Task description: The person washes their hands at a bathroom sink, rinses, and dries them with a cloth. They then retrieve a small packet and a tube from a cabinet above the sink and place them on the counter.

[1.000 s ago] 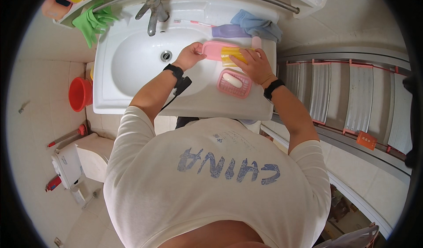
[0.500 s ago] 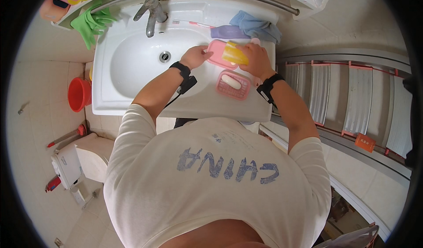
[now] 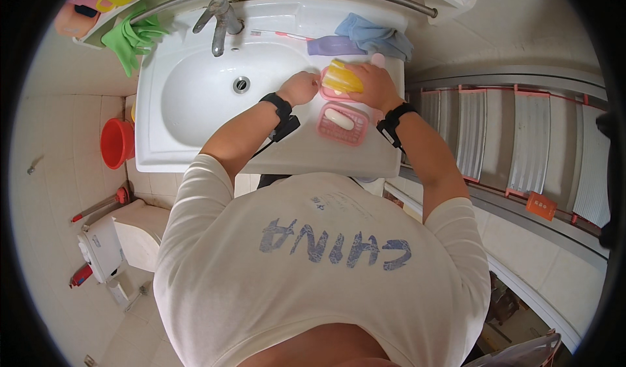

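Note:
My left hand (image 3: 299,88) is closed at the left edge of a pink soap dish tray (image 3: 331,95), gripping it with fingertips mostly hidden. Over that tray my right hand (image 3: 378,86) grips a yellow-and-white sponge (image 3: 343,78), which covers much of it. Just nearer to me, a pink slotted soap dish insert (image 3: 342,137) rests on the counter with a white bar of soap (image 3: 339,119) lying in it. A small pink round thing (image 3: 377,60) shows beyond my right hand.
The white washbasin (image 3: 189,99) has a metal faucet (image 3: 222,24) at its back. A toothbrush (image 3: 282,35), a purple tube (image 3: 336,45) and a blue cloth (image 3: 375,35) lie behind the trays. Green gloves (image 3: 134,41) hang at left; a folded ladder (image 3: 531,138) stands at right.
My left hand has moved right, closer to the sponge, and its fingers are more curled. The sponge has shifted slightly left and now hides more of the pink tray.

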A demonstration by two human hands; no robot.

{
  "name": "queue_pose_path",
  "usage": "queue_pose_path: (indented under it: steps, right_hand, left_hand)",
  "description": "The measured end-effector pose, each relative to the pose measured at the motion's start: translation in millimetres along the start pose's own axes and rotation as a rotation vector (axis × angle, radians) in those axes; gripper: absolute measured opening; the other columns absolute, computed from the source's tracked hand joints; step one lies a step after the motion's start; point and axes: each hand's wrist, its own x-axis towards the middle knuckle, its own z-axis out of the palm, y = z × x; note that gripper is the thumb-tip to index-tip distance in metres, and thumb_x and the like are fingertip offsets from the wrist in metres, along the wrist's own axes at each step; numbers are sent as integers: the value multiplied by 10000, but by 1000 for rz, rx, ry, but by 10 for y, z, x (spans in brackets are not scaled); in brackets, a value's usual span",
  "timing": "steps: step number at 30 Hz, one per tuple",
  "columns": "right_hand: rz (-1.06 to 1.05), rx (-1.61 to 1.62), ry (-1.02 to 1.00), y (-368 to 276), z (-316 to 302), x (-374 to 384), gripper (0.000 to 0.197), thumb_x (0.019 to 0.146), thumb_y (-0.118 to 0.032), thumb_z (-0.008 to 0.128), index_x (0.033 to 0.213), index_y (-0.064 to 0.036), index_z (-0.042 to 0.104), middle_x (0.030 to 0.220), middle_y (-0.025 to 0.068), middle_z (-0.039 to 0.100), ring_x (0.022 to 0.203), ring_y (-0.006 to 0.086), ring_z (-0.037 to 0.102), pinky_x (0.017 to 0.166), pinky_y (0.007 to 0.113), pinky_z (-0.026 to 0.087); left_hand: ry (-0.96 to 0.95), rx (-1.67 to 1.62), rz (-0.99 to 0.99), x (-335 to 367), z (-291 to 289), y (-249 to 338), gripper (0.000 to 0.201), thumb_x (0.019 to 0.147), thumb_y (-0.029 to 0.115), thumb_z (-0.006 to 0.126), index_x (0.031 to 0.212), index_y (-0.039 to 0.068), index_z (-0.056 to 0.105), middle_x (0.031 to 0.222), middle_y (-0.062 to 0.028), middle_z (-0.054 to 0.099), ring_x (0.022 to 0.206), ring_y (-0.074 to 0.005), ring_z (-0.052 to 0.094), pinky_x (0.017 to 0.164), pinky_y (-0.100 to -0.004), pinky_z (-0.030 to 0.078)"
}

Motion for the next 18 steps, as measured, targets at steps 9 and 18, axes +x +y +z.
queue_pose_path:
  steps: [9,18]
  right_hand:
    - [-72,-57,-73,0,4,-42,612,689,-263,743,1253,-139,542,1169,104,564,1101,297,519,928,409,401]
    - [-192,-79,145,-268,-150,53,510,735,-239,699,1216,-128,572,1165,101,576,1121,312,508,962,447,366]
  left_hand:
    - [119,-46,-58,-129,-49,-195,356,833,162,529,1145,31,638,1038,-192,661,932,-323,626,847,-355,482]
    - [269,-134,-205,-497,-343,-728,308,873,225,555,1103,39,640,985,-141,674,890,-253,638,813,-337,490]
